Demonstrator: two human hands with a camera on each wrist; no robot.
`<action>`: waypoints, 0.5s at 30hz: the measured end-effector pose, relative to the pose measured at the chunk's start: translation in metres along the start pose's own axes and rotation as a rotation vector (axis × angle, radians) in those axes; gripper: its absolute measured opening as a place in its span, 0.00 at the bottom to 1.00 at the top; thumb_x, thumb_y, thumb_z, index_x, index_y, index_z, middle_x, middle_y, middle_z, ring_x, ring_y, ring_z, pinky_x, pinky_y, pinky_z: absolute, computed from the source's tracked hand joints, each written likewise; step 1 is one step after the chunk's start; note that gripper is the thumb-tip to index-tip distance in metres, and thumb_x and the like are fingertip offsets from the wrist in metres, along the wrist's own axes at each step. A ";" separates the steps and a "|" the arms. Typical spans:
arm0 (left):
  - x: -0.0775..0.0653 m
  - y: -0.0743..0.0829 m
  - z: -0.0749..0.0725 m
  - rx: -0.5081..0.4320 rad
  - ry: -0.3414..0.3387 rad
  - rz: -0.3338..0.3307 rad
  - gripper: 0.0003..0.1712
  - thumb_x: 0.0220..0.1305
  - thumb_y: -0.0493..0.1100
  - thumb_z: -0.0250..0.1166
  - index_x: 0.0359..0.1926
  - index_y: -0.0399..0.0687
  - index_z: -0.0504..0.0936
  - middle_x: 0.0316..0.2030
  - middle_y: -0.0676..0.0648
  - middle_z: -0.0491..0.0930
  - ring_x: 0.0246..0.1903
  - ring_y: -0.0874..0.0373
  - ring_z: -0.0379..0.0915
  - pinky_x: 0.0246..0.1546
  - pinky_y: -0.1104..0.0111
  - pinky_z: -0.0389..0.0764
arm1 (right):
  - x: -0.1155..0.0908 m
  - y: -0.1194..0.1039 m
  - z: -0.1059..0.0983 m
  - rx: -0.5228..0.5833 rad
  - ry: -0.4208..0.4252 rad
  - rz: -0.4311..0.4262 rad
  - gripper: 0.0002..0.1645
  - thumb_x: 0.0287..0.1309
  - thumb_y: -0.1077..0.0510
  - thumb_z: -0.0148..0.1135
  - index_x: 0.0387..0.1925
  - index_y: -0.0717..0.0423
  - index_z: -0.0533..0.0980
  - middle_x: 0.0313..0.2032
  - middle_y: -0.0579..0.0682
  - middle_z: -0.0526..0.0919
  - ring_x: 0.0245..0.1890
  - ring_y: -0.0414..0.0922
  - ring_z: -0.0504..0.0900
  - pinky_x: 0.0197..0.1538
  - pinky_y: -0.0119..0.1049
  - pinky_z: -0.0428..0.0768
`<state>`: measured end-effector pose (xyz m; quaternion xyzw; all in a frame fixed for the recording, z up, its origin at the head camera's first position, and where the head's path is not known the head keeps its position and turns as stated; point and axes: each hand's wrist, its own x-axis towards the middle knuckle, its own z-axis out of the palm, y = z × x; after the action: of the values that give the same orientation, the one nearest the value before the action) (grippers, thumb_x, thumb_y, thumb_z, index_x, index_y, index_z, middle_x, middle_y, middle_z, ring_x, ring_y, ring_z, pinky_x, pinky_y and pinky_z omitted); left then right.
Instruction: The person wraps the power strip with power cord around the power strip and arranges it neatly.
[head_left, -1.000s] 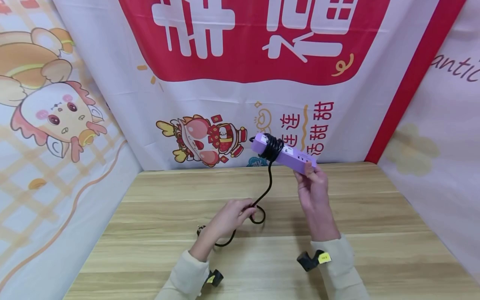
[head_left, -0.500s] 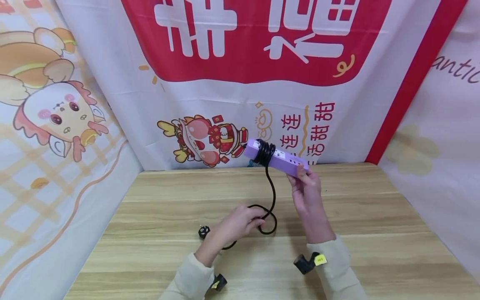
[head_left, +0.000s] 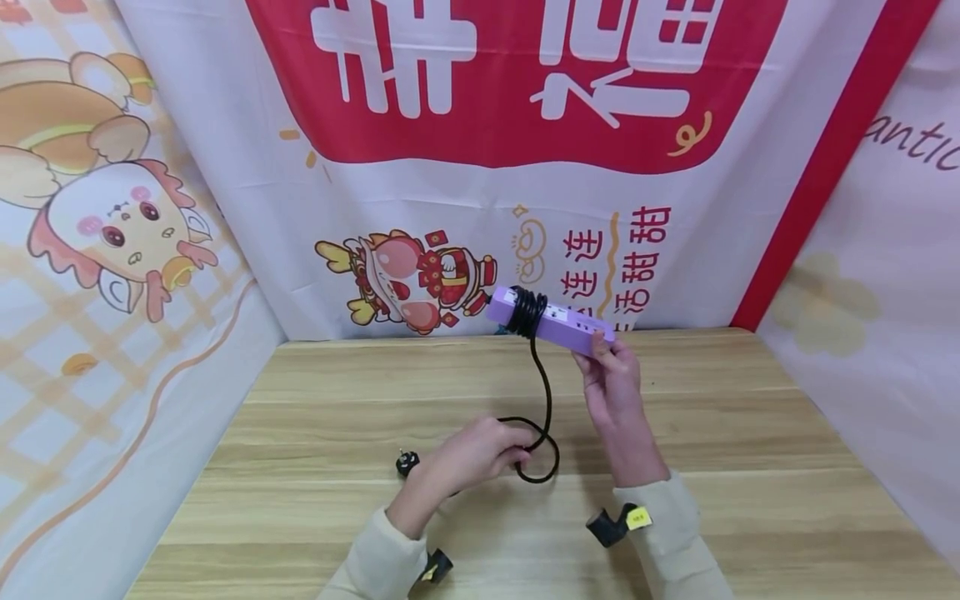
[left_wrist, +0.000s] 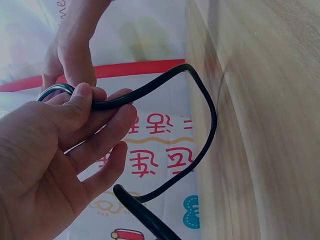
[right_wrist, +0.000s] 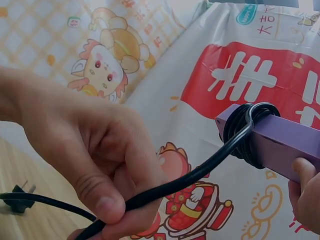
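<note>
A purple power strip (head_left: 573, 332) is held up over the back of the table, tilted, its right end gripped by my right hand (head_left: 617, 387). Black cord (head_left: 528, 313) is wound in several turns round its left part. From the coil the cord hangs down to my left hand (head_left: 480, 454), which pinches it between thumb and fingers, as the left wrist view shows with the cord (left_wrist: 115, 102) across the fingers. Beyond that hand the cord makes a loose loop. Its black plug (head_left: 407, 463) is left of the left wrist, prongs showing in the right wrist view.
The wooden table (head_left: 315, 417) meets a printed cloth backdrop (head_left: 420, 192) at its back edge. Cloth walls rise on the left and right sides. A small black camera is strapped to each wrist.
The power strip and right hand have moved slightly left and down. My left hand has shifted right and down with the cord, and the loop has moved right. The plug has come into fuller view.
</note>
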<state>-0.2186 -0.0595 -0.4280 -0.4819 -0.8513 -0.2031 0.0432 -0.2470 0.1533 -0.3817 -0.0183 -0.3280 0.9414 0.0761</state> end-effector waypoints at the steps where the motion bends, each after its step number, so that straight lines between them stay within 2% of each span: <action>1: 0.000 0.001 -0.001 0.003 -0.007 0.004 0.08 0.68 0.45 0.64 0.31 0.53 0.76 0.25 0.58 0.80 0.24 0.73 0.68 0.28 0.84 0.70 | 0.000 0.000 0.000 -0.001 0.003 0.002 0.38 0.62 0.61 0.63 0.68 0.69 0.60 0.49 0.55 0.82 0.44 0.45 0.89 0.53 0.30 0.80; 8: -0.003 0.008 -0.006 0.009 -0.052 0.027 0.08 0.69 0.44 0.63 0.30 0.52 0.77 0.23 0.58 0.80 0.23 0.75 0.67 0.26 0.86 0.67 | 0.003 0.003 -0.004 -0.046 0.006 0.026 0.39 0.65 0.60 0.60 0.72 0.66 0.57 0.54 0.57 0.77 0.47 0.44 0.88 0.55 0.29 0.79; 12: -0.004 0.010 -0.008 0.014 -0.069 0.055 0.10 0.68 0.41 0.64 0.29 0.53 0.74 0.23 0.60 0.77 0.23 0.75 0.65 0.26 0.86 0.65 | 0.004 0.003 -0.005 -0.052 0.008 0.041 0.38 0.66 0.60 0.58 0.73 0.65 0.57 0.54 0.57 0.78 0.48 0.44 0.88 0.55 0.28 0.79; 15: -0.003 0.010 -0.008 0.013 -0.086 0.043 0.10 0.69 0.42 0.63 0.29 0.54 0.74 0.22 0.60 0.75 0.22 0.75 0.65 0.25 0.85 0.65 | 0.005 0.003 -0.005 -0.045 0.005 0.045 0.39 0.66 0.60 0.60 0.73 0.64 0.57 0.57 0.58 0.76 0.48 0.44 0.88 0.55 0.28 0.79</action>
<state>-0.2092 -0.0607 -0.4184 -0.5081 -0.8430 -0.1760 0.0142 -0.2515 0.1550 -0.3875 -0.0298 -0.3483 0.9353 0.0553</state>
